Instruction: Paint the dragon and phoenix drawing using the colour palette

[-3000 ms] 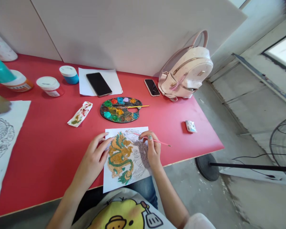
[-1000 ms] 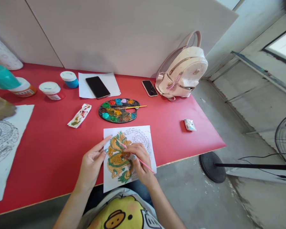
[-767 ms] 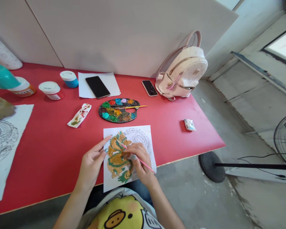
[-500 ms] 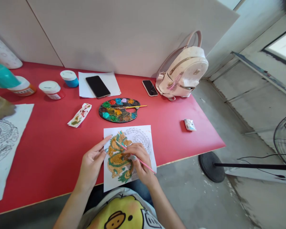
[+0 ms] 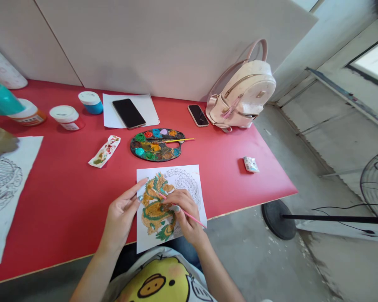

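Observation:
My right hand (image 5: pixel 185 212) is closed round a thin pink paintbrush (image 5: pixel 193 219), its bristle end touching a dragon picture on a white sheet of paper (image 5: pixel 190 228). The left part of the dragon (image 5: pixel 154 212) is painted orange-gold and green; a round line drawing beside it is bare black outline, partly under my right hand. At the sheet's left edge, my left hand (image 5: pixel 122 212) has index finger and thumb apart, their tips resting on the paper; its other fingers are mostly hidden. A paint palette (image 5: pixel 173 157) lies just beyond the sheet, with a yellow brush (image 5: pixel 185 139) across it.
On the red table (image 5: pixel 66 201) are a paint-stained tissue (image 5: pixel 104 152), two paint jars (image 5: pixel 91 103), a tilted teal-topped bottle (image 5: pixel 6 100), another line drawing (image 5: pixel 6 201), two phones (image 5: pixel 129 113), a backpack (image 5: pixel 248 96) and a small white packet (image 5: pixel 251 164). A fan base (image 5: pixel 279 219) stands right.
The pink brush tip has shifted very slightly left and down on the dragon. Both hands stay nearly in place, and the view has drifted a little.

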A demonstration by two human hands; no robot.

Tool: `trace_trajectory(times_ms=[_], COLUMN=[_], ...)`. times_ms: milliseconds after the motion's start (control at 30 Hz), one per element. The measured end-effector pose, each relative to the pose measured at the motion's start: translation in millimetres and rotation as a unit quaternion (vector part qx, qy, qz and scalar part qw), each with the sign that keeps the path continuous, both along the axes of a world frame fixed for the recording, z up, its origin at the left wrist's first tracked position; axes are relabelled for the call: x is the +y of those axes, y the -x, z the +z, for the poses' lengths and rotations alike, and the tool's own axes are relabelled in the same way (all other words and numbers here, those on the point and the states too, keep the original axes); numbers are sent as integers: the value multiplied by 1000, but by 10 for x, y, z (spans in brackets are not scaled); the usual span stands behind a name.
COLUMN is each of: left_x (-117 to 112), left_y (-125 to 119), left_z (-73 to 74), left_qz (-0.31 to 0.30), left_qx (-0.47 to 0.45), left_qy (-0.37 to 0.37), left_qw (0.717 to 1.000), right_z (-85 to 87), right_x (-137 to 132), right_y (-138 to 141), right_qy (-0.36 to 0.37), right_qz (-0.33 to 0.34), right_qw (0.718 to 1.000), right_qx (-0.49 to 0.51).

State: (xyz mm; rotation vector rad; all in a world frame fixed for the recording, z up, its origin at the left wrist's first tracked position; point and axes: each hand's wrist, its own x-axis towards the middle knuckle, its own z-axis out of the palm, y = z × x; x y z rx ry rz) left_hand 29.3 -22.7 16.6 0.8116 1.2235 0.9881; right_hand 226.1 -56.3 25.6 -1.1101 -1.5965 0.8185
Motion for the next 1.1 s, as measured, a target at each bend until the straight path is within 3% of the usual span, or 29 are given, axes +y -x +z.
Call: trace_trajectory(times_ms=[967,1100], left_x=[-11,-17], left_y=[-5,-9], left_z=[-10,-15], left_qz=[16,17], left_qx=[-11,-9], left_qy=[-1,0], left_qw=[1000,1000], right_z=[-121,-168], right_x=[-51,-97], right_y=[40,62], right_qy=[-21,-50], right_qz=[-54,-109], right_qw=[995,987], right_qx=[80,104])
